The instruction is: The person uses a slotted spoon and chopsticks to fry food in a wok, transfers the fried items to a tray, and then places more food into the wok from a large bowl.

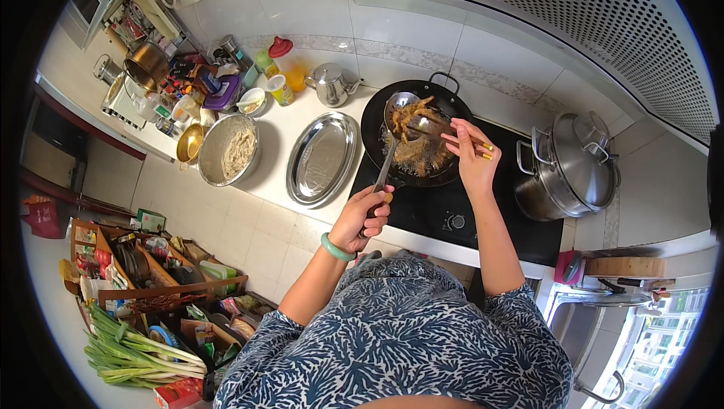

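Note:
My left hand [365,214] grips the handle of a metal skimmer ladle [388,163], whose bowl is over a black wok [373,103]. Golden-brown fried pieces [404,117] lie in the ladle's bowl. With my right hand [475,157] I hold a pair of dark chopsticks [447,133] with yellow ends; their tips reach the food in the ladle. Below the ladle, more battered pieces [418,157] bubble in hot oil in the wok. An oval steel platter [322,160] sits on the white counter, left of the wok.
A steel bowl of pale batter mixture [237,154] stands farther left, near a small brass-coloured pot [189,143]. A metal teapot [329,83] is by the wall. A large lidded steel pot [565,165] stands right of the black cooktop [418,211]. Spring onions [136,347] lie on the lower-left shelf.

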{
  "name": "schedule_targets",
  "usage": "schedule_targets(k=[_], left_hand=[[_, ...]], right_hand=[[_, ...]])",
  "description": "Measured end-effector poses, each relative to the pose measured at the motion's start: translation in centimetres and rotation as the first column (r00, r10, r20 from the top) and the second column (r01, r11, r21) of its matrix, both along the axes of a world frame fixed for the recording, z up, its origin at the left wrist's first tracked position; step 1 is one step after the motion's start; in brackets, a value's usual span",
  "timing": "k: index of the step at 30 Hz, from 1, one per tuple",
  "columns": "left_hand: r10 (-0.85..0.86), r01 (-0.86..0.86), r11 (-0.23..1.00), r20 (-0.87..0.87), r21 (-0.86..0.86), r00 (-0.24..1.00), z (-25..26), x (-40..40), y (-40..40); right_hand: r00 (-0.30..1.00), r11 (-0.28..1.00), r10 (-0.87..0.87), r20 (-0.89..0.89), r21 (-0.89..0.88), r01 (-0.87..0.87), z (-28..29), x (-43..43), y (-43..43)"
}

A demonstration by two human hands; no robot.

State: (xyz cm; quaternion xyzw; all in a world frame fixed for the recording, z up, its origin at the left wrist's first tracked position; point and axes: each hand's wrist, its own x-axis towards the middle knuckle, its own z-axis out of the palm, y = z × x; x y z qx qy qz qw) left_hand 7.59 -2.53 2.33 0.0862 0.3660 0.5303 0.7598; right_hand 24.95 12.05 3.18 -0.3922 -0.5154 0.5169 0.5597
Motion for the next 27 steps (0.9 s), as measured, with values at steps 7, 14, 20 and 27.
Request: schedule_targets(k=[7,14,20,27], left_hand=[[0.018,-0.019,1.0,0.108,0.005,0.994,-0.6,-0.9,-0.1],[0.007,-0.004,1.0,0.355,-0.009,0.935,-1.9,-1.4,0.1],[0.023,-0.028,0.999,0.258,0.016,0.966,-1.4,-0.9,0.1],[0.045,-0.05,0.999,0.255,0.012,0.966,-1.1,-0.7,0.0]], right_hand=[[1.0,0.999,0.005,0.029,-0.044,-0.003,0.7,2.0,0.4],[0.997,0.997,-0.073,0.041,-0.004,0.073,2.2,3.1,-0.1],[0.99,0.99,-0.14,-0.03,-0.021,0.14,1.7,2.7,-0.4],[0.932,0.963,-0.24,-0.27,-0.187,0.194,-1.0,3.7,1.0]])
